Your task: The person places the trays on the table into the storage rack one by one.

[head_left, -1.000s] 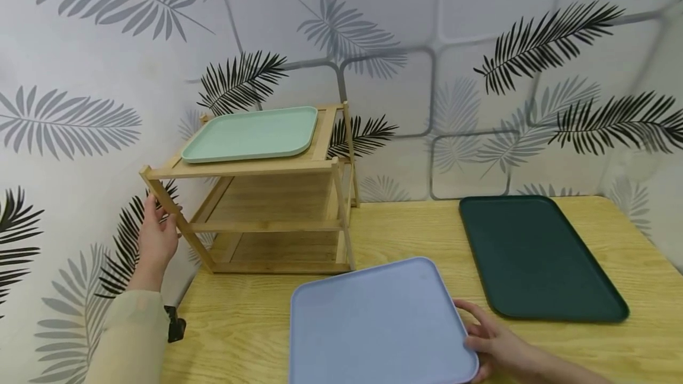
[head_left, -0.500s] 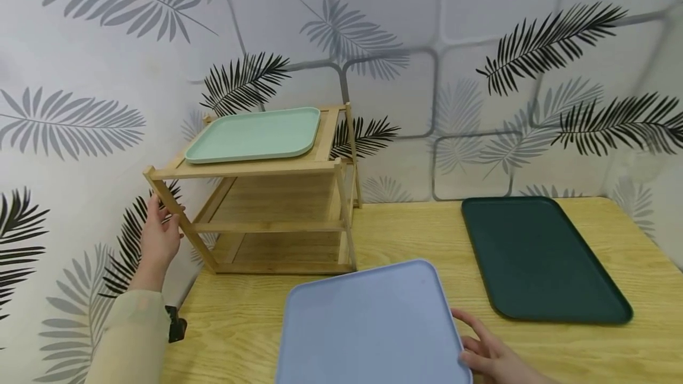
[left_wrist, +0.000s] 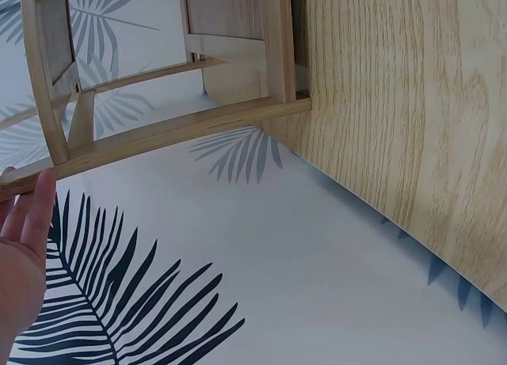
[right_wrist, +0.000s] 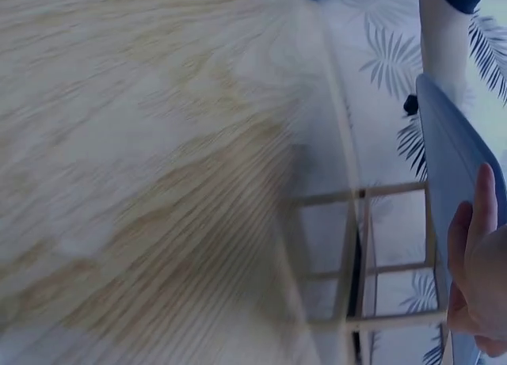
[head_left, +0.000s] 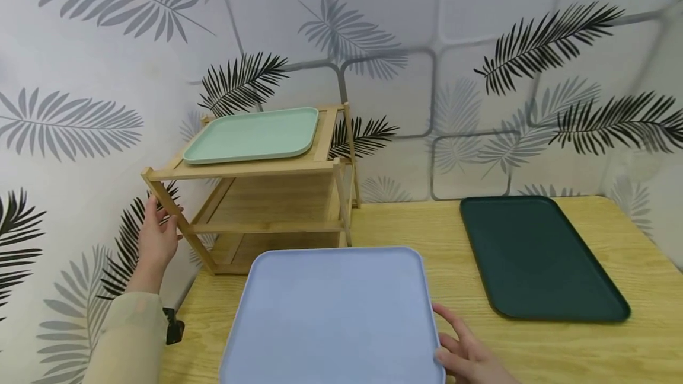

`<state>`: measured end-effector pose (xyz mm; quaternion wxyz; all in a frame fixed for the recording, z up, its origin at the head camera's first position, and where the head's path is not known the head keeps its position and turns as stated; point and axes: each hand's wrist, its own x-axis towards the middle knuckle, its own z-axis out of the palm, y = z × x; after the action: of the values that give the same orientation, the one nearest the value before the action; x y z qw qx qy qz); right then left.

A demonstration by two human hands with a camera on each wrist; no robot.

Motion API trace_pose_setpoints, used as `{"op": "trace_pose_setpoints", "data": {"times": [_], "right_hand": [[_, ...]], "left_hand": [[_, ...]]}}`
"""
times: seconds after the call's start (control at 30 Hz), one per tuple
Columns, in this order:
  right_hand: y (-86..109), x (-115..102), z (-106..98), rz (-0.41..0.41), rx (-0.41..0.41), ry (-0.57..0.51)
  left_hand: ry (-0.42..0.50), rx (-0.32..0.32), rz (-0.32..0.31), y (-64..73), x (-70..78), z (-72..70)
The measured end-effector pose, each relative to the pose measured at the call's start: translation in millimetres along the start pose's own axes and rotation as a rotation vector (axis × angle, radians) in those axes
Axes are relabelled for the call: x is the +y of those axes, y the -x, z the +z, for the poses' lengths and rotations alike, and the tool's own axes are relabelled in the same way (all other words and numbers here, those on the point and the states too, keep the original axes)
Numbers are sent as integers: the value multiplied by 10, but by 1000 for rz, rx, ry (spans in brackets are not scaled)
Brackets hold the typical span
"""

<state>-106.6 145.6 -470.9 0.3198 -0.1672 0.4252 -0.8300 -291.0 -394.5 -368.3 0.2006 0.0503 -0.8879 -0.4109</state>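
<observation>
Left hand (head_left: 159,236): grasping the left near post (head_left: 194,243) of the wooden rack (head_left: 267,227), fingers bent around it; the left wrist view shows the fingertips touching the wood from both sides.

Right hand (head_left: 465,353): grasping the blue tray (head_left: 336,319) by its right edge, thumb toward the top face, fingers toward the underside.

Blue tray sits near centre in the scene, held up off the table (head_left: 560,348), flat face up, near edge cut off by the frame. Its far edge covers the rack's lower right corner from the head camera; whether tray and rack touch, cannot tell. Right wrist view catches the tray almost edge-on, with the table blurred to the left of it.

Rack stands on the far left of the table, close to the wall (head_left: 395,10). Mint green tray (head_left: 253,135) lies flat on its top level; two more shelves below. Dark green tray (head_left: 544,259) lies on the table at the right, apart from the blue one. Pale yellow sleeve (head_left: 128,330) on the left arm, small black object (head_left: 174,326) beside it. Wall has grey and black leaf prints.
</observation>
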Motion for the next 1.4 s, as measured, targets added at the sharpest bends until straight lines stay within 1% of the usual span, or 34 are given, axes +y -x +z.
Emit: {"op": "trace_pose_setpoints", "data": {"times": [0.13, 0.27, 0.37, 0.5, 0.67, 0.73, 0.83, 0.97, 1.07, 1.13, 1.3, 1.37, 1.4], "right_hand": [[-109, 32, 154, -39, 27, 1], [-198, 86, 277, -102, 15, -10], [-265, 113, 374, -135, 9, -30], [-361, 90, 501, -121, 11, -60], [-480, 26, 629, -111, 19, -10], [-525, 3, 674, -108, 34, 16], [-589, -32, 745, -82, 77, 34], [-665, -60, 791, -93, 88, 49], [-715, -78, 803, -118, 62, 66], [-747, -99, 821, -113, 64, 78], [-809, -124, 856, -107, 74, 100], [-819, -121, 856, -113, 74, 107], [-821, -118, 853, -114, 75, 107]], "left_hand": [[10, -6, -3, 14, -18, -2], [18, -10, 8, 20, -27, 4], [30, -6, 21, 9, -27, 4], [40, 1, 28, -6, -26, 0], [54, -5, 38, -4, -20, 7], [56, -6, 40, 2, -16, 10], [58, -1, 42, 13, -11, 8], [62, -3, 49, 19, -14, 3], [63, -2, 57, 12, -25, 2], [52, -4, 66, 4, -36, -3], [-17, -12, 122, -8, -59, -56], [-25, -22, 142, -9, -71, -81], [-18, -35, 142, -7, -75, -94]]}}
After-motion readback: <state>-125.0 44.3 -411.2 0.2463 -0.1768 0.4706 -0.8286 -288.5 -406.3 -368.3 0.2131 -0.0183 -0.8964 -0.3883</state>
